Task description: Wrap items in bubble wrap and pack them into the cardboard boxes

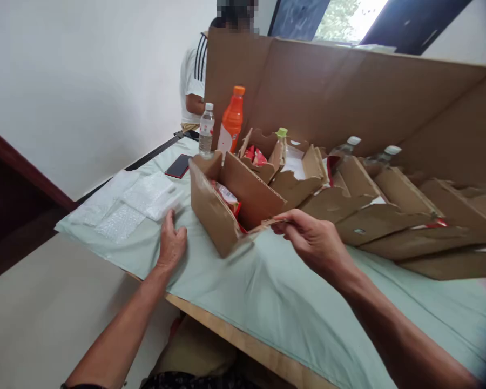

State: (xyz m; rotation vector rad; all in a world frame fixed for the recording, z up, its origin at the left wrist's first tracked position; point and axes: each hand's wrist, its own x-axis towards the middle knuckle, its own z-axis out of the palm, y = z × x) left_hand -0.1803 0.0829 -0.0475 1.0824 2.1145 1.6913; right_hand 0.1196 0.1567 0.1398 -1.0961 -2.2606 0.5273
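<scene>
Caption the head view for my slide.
Right hand pinches the edge of an open-topped brown cardboard box; left hand beside translucent bubble wrap.

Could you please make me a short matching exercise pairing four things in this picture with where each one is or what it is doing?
Column one:
1. phone
2. right hand
3. orange bottle
4. left hand

Column two:
A. standing next to the clear bottle
B. beside the bubble wrap, fingers spread
C. lying flat on the cloth
D. pinching a cardboard flap

Right pairs: 1-C, 2-D, 3-A, 4-B
</scene>
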